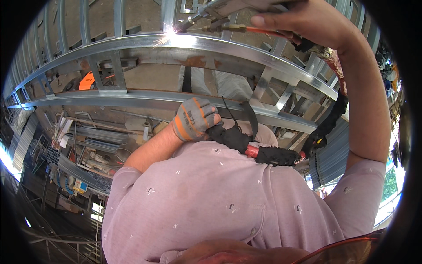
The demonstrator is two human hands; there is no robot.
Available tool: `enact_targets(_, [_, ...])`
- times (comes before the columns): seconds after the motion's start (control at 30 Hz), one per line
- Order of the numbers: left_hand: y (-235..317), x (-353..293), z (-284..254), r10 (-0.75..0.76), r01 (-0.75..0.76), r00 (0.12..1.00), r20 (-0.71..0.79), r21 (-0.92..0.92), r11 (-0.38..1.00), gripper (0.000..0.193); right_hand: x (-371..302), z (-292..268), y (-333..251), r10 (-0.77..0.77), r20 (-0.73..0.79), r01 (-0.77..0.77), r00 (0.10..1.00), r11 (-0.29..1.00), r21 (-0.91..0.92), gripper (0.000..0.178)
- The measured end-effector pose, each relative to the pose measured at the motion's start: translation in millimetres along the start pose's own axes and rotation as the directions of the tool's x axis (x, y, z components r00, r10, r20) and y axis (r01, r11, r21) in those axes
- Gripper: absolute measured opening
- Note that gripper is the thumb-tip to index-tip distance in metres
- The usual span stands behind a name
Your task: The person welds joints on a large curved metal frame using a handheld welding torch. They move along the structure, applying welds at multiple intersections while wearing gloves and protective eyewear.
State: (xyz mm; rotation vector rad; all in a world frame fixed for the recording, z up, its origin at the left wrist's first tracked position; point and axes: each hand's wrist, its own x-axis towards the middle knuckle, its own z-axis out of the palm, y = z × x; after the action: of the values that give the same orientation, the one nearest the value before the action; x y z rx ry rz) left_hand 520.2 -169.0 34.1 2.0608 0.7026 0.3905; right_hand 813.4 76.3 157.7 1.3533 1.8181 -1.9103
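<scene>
We see first a long silver metal frame (132, 42) with curved-looking rails and parallel bars, which crosses the upper part of the view, in front of the person. Below it is the pale pink shirt (206, 198) with small printed motifs, which the person wears. A thick cable wrapped in black cloth (274, 155), with red bands on it, lies across the front of this shirt, and on the right side it bends upward near the bare forearm. Next we notice a grey metal welding torch (228, 9), whose body is partly cut by the upper edge; its nozzle points to the upper rail of the frame. The bare right hand (303, 22) is grasping this torch, with the thumb visible and the other fingers mostly hidden from us. The left hand (195, 119), in a grey and orange glove, is closed around the end of the cable, near the lower rail. A thin orange hose (263, 31) with a brass fitting runs under the right hand. At the nozzle tip, a white glare with sparks (169, 34) touches the rail.
</scene>
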Motion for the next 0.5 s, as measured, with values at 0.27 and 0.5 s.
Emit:
enact_targets(0.27, [-1, 1, -5, -0.01, 0.01, 0.997, 0.08, 0.009, 1.0, 0.064, 8, 10, -32, 0.146, -0.117, -0.12, 0.982, 0.971, 0.209, 0.059])
enact_targets(0.5, [2, 2, 6, 0.01, -0.009, 0.999, 0.036, -0.03, 1.0, 0.063, -26, -8, 7, 0.238, -0.115, -0.216, 0.964, 0.96, 0.178, 0.043])
